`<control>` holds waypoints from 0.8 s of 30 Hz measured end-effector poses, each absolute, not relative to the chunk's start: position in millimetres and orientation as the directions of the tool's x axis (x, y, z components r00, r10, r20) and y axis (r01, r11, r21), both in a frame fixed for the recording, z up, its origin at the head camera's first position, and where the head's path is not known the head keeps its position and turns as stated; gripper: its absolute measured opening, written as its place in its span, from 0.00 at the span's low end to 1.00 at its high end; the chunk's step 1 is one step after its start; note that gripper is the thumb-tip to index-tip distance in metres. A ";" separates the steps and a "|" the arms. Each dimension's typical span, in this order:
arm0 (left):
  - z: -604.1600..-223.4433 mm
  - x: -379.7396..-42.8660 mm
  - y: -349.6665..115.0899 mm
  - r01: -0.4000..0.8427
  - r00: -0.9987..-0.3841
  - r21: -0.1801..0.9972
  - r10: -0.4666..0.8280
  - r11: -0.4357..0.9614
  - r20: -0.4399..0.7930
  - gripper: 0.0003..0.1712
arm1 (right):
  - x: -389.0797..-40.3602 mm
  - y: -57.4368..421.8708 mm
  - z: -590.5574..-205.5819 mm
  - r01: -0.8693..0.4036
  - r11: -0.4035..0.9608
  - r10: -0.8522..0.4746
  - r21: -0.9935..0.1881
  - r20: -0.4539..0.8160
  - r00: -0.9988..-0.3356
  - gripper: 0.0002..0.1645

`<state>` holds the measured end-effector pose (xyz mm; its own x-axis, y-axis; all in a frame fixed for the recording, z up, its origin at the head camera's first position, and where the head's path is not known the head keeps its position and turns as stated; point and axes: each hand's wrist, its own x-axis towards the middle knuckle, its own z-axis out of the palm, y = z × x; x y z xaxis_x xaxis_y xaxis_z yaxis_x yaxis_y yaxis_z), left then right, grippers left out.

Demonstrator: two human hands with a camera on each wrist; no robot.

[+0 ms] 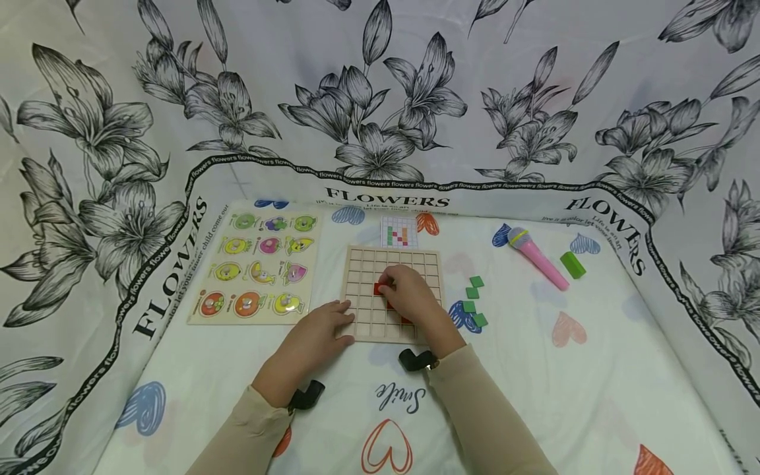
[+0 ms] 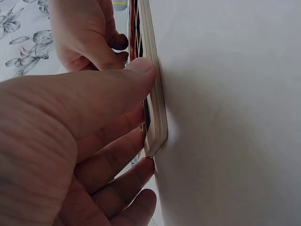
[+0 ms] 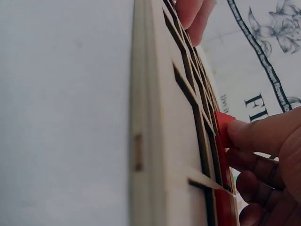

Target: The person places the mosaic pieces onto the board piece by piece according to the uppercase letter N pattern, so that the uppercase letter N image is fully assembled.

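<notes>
Grid board [image 1: 363,323] lies on the cloth-covered bench [image 1: 534,402]; from my remote seat I see the left hand [image 1: 317,336] touching its near-left corner, fingers loosely extended, and the right hand [image 1: 408,295] above it, narrowed to a pinch. Well right of the board I make out a pink microphone [image 1: 541,262]; just beyond its far edge, a pattern card [image 1: 399,232]; farthest right, a green block [image 1: 572,265]; just right, four green tiles [image 1: 472,292]. That pinch holds a red tile [image 1: 377,289] over the board.

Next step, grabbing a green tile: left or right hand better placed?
Right hand, likely: the green tiles lie right of the grid board, nearer that hand, though it holds a red tile. The left hand holds the board's near-left corner.
</notes>
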<state>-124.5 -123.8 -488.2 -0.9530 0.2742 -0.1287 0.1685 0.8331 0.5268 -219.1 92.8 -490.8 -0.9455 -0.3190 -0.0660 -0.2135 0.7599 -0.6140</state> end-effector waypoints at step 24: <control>-486.4 -122.1 -124.0 0.165 -0.950 0.527 0.277 0.834 -0.141 0.30 | -236.7 224.3 -481.5 -0.019 0.765 -0.038 -0.644 -0.015 -0.999 0.18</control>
